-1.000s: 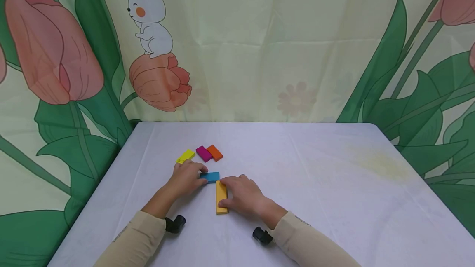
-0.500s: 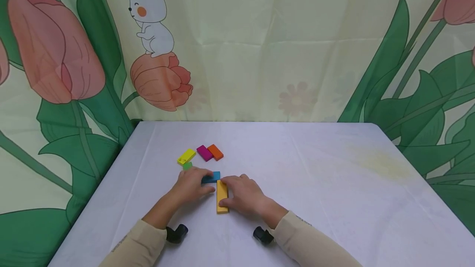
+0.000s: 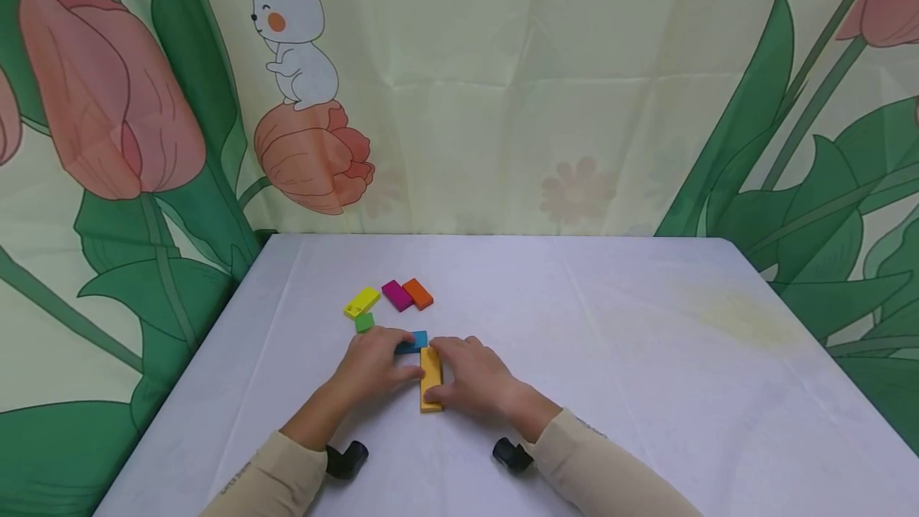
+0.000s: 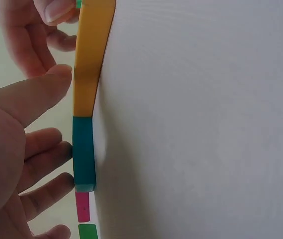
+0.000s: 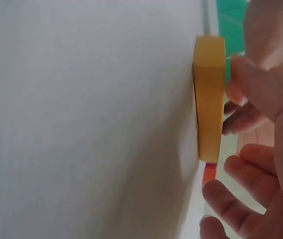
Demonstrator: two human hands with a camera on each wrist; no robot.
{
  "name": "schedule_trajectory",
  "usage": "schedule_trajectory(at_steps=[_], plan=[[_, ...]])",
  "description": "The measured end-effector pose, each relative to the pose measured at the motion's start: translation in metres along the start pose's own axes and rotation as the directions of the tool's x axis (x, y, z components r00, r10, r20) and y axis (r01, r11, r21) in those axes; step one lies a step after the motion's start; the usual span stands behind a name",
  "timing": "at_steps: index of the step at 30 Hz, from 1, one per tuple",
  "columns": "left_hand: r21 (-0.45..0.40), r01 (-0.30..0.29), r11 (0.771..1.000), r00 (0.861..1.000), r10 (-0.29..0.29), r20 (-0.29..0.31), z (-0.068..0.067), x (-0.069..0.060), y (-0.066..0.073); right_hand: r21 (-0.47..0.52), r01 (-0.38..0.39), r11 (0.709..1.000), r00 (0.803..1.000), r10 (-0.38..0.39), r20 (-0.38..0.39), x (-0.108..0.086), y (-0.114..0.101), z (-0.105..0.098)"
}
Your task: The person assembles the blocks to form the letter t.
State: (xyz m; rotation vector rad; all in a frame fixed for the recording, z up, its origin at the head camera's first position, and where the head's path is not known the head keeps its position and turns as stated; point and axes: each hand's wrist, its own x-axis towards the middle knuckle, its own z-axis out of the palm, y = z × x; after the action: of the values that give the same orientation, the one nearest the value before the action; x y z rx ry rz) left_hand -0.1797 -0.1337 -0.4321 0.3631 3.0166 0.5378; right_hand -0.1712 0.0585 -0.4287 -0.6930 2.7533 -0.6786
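A long orange-yellow block [image 3: 431, 381] lies lengthwise on the table, its far end at a blue block [image 3: 412, 343] lying crosswise. My left hand [image 3: 369, 365] has its fingers at the blue block [image 4: 83, 152], partly covering it; its thumb reaches the long block's left side [image 4: 87, 64]. At the right side my right hand [image 3: 477, 377] rests loosely spread, thumb near the block's near end and index finger by its far end. In the right wrist view the thumb is beside the long block [image 5: 210, 99], with the other fingers apart from it.
Behind the left hand lie a green block [image 3: 364, 322], a yellow block [image 3: 361, 302], a magenta block [image 3: 397, 295] and an orange block [image 3: 418, 294]. White cloth covers the table [image 3: 610, 341]. A printed curtain [image 3: 467, 86] hangs behind.
The left hand has shifted toward me and slightly right, its thumb moving from the blue block to the long block. The green block has come into view. The right hand has barely moved.
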Motion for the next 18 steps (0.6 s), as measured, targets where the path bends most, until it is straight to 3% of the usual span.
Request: schedule_trajectory(at_steps=[7,18], plan=[[0.045,0.008,0.999,1.000,-0.008,0.009,0.001,-0.003,0.003,0.053,-0.032,0.998,0.999,0.032,-0.006,0.002,0.011,-0.009],[0.041,0.015,0.999,1.000,-0.015,0.006,0.005,-0.004,0.004,0.072,-0.087,0.994,0.995,0.089,-0.036,0.017,0.024,-0.024]])
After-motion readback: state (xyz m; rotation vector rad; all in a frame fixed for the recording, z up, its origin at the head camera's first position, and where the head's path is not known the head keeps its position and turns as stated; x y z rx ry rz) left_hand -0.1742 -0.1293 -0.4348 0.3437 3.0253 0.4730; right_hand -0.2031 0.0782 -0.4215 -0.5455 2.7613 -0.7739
